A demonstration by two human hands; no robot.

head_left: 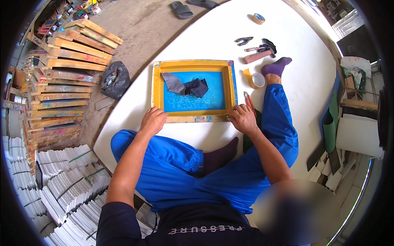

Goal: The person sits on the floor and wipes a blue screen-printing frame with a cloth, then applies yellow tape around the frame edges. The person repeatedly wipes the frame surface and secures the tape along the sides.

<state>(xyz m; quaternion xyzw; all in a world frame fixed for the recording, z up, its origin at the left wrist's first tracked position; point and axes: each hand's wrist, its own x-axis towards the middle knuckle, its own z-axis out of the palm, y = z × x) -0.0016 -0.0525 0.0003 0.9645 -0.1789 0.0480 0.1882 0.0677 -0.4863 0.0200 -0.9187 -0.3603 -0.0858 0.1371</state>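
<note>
A white board (312, 82) lies on a grey concrete floor (143, 28), wooden frames (65, 74) stacked at left.

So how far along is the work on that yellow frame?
Hard to say. The yellow frame lies flat with dark cloths on its blue mesh. The left hand and right hand press its near edge. Tape rolls and tools lie beside it.

Free room and obstacles around the screen frame (193, 91).
Open white board (213, 37) beyond the far rail and left of the frame; right side crowded by tape roll (256, 79), red-handled cutter (249, 101) and outstretched leg (279, 110); dark rags (185, 86) lying on the mesh; near rail taken by both hands.
</note>
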